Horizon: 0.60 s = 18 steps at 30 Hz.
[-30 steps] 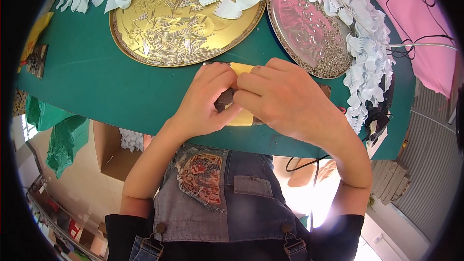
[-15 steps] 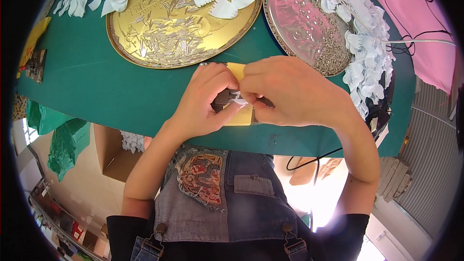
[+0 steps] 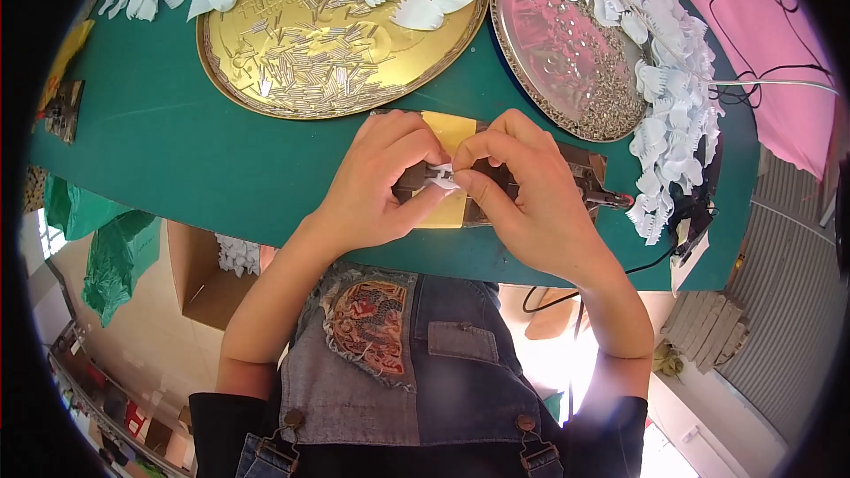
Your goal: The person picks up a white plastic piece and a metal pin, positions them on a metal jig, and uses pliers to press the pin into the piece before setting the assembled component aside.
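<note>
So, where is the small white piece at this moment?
In the head view, the small white piece is near the centre, pinched between the left hand and right hand, over the yellow pad below the gold tray.

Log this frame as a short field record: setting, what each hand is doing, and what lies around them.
setting: green table, seen from above
left hand: pinches a small white piece by its left side
right hand: pinches the same piece from the right
under hands: yellow pad on a brown block
behind: gold tray of thin silver bits; pink tray of small beads
scattered: white paper petals
</note>
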{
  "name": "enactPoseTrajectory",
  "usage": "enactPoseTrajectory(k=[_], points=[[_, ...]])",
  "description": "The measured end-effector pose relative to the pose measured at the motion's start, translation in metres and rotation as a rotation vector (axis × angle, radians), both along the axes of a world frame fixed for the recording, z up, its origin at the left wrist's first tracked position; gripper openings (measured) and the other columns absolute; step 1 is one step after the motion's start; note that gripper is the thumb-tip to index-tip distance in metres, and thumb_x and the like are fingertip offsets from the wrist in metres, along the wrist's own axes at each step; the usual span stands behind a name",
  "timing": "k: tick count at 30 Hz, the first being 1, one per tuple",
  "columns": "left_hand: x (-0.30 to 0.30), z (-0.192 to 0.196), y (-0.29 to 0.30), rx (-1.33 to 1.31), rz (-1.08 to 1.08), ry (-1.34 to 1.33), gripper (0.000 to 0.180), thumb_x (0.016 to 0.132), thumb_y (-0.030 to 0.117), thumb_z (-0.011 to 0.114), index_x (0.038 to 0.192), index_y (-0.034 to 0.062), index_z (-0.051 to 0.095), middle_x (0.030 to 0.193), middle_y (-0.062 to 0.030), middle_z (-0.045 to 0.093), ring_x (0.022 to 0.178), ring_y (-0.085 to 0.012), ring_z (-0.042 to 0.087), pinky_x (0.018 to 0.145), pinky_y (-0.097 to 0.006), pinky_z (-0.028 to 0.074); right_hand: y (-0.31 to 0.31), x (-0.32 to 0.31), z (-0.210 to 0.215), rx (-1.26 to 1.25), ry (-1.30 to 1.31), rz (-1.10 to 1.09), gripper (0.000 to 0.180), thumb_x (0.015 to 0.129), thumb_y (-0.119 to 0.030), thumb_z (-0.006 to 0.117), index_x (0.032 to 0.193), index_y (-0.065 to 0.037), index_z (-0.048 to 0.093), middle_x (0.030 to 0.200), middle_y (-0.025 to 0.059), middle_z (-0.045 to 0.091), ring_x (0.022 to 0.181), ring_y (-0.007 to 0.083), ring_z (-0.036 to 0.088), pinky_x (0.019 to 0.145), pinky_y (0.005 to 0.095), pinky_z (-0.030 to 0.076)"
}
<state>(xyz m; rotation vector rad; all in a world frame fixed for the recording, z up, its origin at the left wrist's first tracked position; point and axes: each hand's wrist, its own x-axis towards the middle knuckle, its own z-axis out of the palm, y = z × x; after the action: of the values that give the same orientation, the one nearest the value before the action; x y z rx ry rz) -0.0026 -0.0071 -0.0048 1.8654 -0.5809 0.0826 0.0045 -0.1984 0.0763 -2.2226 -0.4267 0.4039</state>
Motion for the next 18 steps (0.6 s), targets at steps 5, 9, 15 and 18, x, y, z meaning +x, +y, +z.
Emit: enactPoseTrajectory(k=[5, 9, 15, 18], points=[[0.0, 0.001, 0.0, 0.005, -0.003, -0.012, 0.022, 0.073, 0.012, 0.073, 0.086, 0.0078, 0.056, 0.085, -0.0059, 0.055, 0.083, -0.0276, 0.052, 0.077, -0.037, 0.038, 0.002, 0.002, 0.0, -0.032, 0.017, -0.007, 0.007, 0.084, -0.008, 0.069, 0.09, -0.008, 0.065, 0.084, 0.0057, 0.051, 0.085, 0.0244, 0.052, 0.08, 0.0379, 0.036], [0.0, -0.001, 0.0, -0.002, 0.004, -0.023, 0.022, 0.073, 0.013, 0.073, 0.086, 0.0078, 0.056, 0.086, -0.0059, 0.055, 0.083, -0.0275, 0.052, 0.077, -0.037, 0.038, 0.003, -0.003, -0.008, 0.007, -0.101, -0.023, 0.009, 0.081, -0.007, 0.072, 0.088, -0.008, 0.066, 0.083, 0.0046, 0.052, 0.081, 0.0238, 0.053, 0.075, 0.0374, 0.038], [0.0, 0.0, 0.0, 0.009, -0.001, -0.04, 0.023, 0.072, 0.013, 0.073, 0.088, 0.0072, 0.058, 0.086, -0.006, 0.055, 0.084, -0.0272, 0.053, 0.078, -0.037, 0.039, -0.003, -0.013, -0.018, -0.083, -0.553, 0.107, 0.017, 0.073, -0.005, 0.075, 0.089, -0.008, 0.068, 0.087, 0.0023, 0.057, 0.079, 0.0204, 0.056, 0.069, 0.0355, 0.04], [0.0, -0.001, 0.0, 0.009, -0.008, -0.027, 0.023, 0.072, 0.012, 0.074, 0.088, 0.0068, 0.058, 0.086, -0.0062, 0.055, 0.084, -0.0272, 0.053, 0.078, -0.037, 0.039, -0.004, -0.017, -0.02, -0.104, -0.618, 0.159, 0.021, 0.071, -0.007, 0.075, 0.092, -0.007, 0.07, 0.092, 0.0007, 0.06, 0.084, 0.0175, 0.058, 0.074, 0.0345, 0.042]])
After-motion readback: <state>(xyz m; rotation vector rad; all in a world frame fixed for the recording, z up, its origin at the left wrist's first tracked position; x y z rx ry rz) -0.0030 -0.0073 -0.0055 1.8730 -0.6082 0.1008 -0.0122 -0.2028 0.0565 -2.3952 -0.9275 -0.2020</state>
